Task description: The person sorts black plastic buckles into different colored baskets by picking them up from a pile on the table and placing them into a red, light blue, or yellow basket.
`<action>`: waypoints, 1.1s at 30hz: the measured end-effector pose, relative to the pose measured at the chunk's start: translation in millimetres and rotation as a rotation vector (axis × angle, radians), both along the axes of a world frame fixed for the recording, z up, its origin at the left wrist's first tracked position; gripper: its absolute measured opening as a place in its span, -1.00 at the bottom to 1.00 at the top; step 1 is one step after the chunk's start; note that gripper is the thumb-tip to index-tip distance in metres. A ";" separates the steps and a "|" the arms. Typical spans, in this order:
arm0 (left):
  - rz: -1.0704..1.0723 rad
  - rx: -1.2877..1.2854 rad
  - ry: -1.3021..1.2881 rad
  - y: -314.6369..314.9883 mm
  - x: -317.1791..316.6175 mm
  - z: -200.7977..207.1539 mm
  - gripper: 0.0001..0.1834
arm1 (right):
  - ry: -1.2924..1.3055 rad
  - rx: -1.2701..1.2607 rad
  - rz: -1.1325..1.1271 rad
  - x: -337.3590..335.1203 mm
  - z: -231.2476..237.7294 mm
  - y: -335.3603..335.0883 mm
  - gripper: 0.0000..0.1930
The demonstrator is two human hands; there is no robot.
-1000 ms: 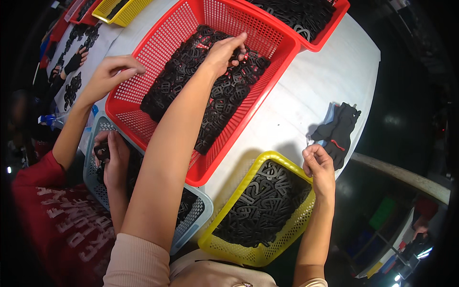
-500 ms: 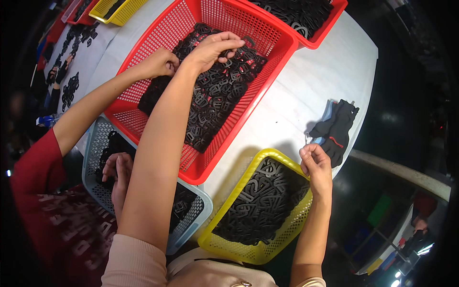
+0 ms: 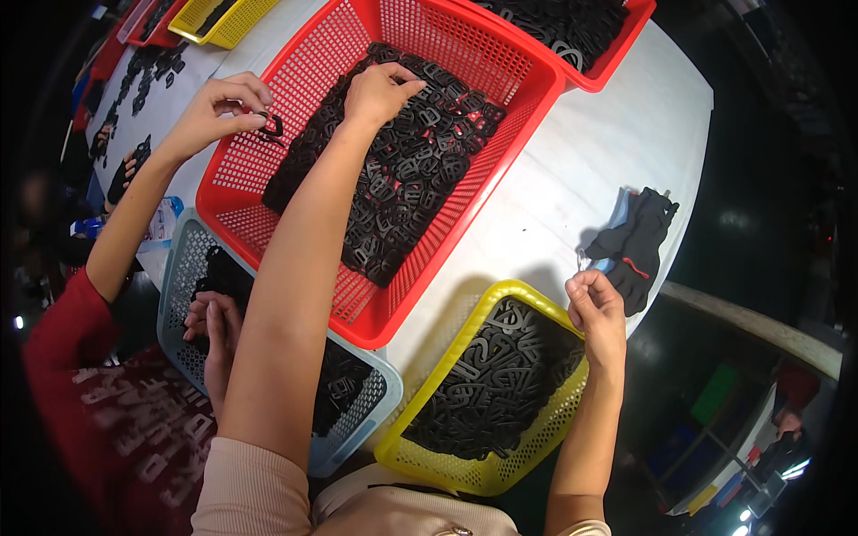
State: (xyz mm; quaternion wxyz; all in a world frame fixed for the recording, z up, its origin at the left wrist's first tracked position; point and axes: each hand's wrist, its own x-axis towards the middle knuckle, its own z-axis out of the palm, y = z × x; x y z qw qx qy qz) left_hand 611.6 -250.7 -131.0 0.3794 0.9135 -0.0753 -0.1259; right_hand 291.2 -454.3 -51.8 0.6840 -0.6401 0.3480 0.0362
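Note:
My left hand (image 3: 380, 95) reaches across into the large red basket (image 3: 365, 335), over a heap of black plastic buckles (image 3: 393, 179). Its thumb and fingertips are drawn together at the heap's surface; what is between them, if anything, is too small to make out. Above the right rim of the yellow basket (image 3: 414, 413) my right hand (image 3: 597, 308) is closed in a pinch, and its contents cannot be made out. Dark slim plastic pieces (image 3: 487, 384) fill that basket. Black gloves (image 3: 636, 241) with a red trim lie just beyond my right hand.
On my left a co-worker in a red shirt (image 3: 134, 438) holds a black buckle (image 3: 271, 128) at the red basket's rim; their other hand (image 3: 214, 335) is over a blue-grey basket (image 3: 391, 393). Another red basket (image 3: 585, 82) stands behind. A bottle (image 3: 164, 221) stands at the left.
My left hand has drawn back slightly left and its fingers have come down closer together. My right hand keeps its pinch. The co-worker's hand has lifted left out of the basket with a buckle.

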 end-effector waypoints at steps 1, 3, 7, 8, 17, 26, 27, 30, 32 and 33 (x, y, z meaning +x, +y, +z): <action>0.009 0.016 -0.066 0.1 2.2 -5.3 -0.70 | 0.001 -0.003 -0.001 0.3 -0.3 0.4 -0.89; 0.032 0.061 -0.170 -3.0 3.2 -11.1 -0.72 | 0.004 -0.007 -0.004 0.1 -0.2 0.1 -0.89; 0.023 0.219 -0.410 -10.5 8.5 -18.9 -0.71 | 0.001 -0.014 0.002 -0.4 1.5 0.2 -0.88; 0.012 0.260 -0.509 -10.0 11.2 -21.8 -0.70 | -0.004 -0.017 0.007 0.0 1.7 1.2 -0.88; -0.165 -0.190 0.232 15.3 -32.9 105.9 -0.62 | -0.123 0.087 -0.060 15.0 20.4 34.2 -0.83; -0.064 0.239 0.045 129.6 -201.3 222.3 -0.76 | -0.558 -0.201 0.752 23.0 79.5 175.9 -0.77; -0.052 0.212 0.029 136.6 -213.3 218.3 -0.76 | -0.557 -0.251 0.807 14.9 82.8 189.2 -0.76; -0.070 0.225 -0.101 145.9 -208.8 205.1 -0.71 | -0.597 -0.397 0.847 2.8 74.2 199.7 -0.76; 0.010 0.095 -0.137 138.6 -176.1 183.3 -0.72 | -0.592 -0.437 0.872 -0.4 60.7 200.0 -0.78; 0.045 0.119 -0.150 135.7 -153.8 172.6 -0.74 | -0.575 -0.422 0.904 0.1 55.6 200.9 -0.79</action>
